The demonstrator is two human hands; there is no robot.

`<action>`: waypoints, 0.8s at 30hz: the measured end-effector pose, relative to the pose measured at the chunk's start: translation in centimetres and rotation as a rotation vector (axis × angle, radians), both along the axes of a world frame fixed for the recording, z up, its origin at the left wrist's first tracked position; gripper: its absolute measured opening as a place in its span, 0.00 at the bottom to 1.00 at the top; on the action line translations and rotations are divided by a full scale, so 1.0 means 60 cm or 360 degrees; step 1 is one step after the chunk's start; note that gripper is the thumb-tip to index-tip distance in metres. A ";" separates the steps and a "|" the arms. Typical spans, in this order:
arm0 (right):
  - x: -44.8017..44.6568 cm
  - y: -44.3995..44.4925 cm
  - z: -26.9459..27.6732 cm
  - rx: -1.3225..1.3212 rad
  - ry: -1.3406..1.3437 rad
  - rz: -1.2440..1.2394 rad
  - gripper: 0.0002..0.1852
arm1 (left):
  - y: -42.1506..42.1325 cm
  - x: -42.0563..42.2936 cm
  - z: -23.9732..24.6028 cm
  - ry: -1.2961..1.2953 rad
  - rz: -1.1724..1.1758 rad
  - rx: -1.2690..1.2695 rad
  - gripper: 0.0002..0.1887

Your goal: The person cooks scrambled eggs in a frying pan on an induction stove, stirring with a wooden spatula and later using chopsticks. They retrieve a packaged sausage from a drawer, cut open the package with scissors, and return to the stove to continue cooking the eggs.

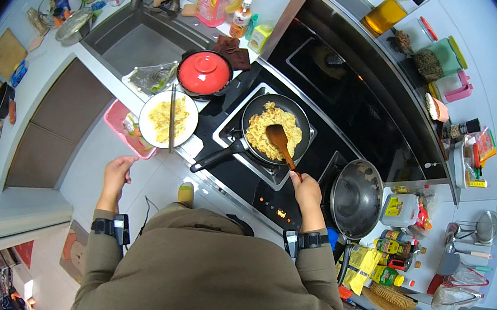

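Note:
My right hand (307,192) grips the handle of a brown wooden spatula (278,136). The spatula's blade rests on yellow scrambled egg (265,126) spread inside a black frying pan (219,156). The pan sits on a hob burner, its handle pointing toward the lower left. My left hand (118,174) hangs at the left with fingers curled, and nothing shows in it. Ahead of that hand is a white plate (192,122) holding more yellow egg-like food, with a pair of chopsticks (171,116) laid across it.
A red-lidded pot (205,73) stands behind the plate, next to the sink (127,40). Below the counter edge is a pink bin (115,114) with scraps. A dark wok (356,200) occupies the hob's right side. Sauce bottles (391,246) crowd the far right, and the range hood (333,86) slopes behind.

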State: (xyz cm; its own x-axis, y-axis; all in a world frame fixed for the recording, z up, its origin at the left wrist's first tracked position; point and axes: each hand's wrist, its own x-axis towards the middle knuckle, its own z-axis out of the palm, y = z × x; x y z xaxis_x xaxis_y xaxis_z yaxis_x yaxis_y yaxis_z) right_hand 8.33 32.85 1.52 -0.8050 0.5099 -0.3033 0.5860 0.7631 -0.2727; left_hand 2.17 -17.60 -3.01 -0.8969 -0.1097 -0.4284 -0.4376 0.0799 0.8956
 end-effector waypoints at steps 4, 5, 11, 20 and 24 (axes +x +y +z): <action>0.003 -0.003 -0.011 -0.0042 -0.0040 0.0099 0.28 | 0.012 -0.004 -0.004 -0.0050 -0.0047 0.0012 0.11; 0.003 -0.004 -0.014 -0.0029 0.0041 0.0096 0.28 | 0.019 -0.006 -0.007 -0.0077 -0.0058 0.0016 0.11; 0.006 -0.007 -0.005 -0.0066 0.0133 0.0118 0.28 | 0.099 -0.011 -0.031 -0.0041 -0.0455 0.0010 0.10; 0.123 0.068 0.075 -0.0210 0.0788 -0.0542 0.22 | 0.204 -0.022 -0.036 -0.0247 -0.0764 0.0097 0.28; 0.204 0.123 0.068 0.0218 0.0780 -0.0750 0.17 | 0.228 -0.025 -0.040 -0.0229 -0.0824 0.0190 0.19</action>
State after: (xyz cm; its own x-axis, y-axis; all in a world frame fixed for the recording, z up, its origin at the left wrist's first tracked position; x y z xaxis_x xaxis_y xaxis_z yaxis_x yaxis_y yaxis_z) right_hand 20.60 40.25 5.62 -0.5163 0.8464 0.1308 0.6971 0.5040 -0.5099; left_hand 0.68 -3.95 -5.43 -0.7523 0.3872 -0.5330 -0.4866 0.2188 0.8458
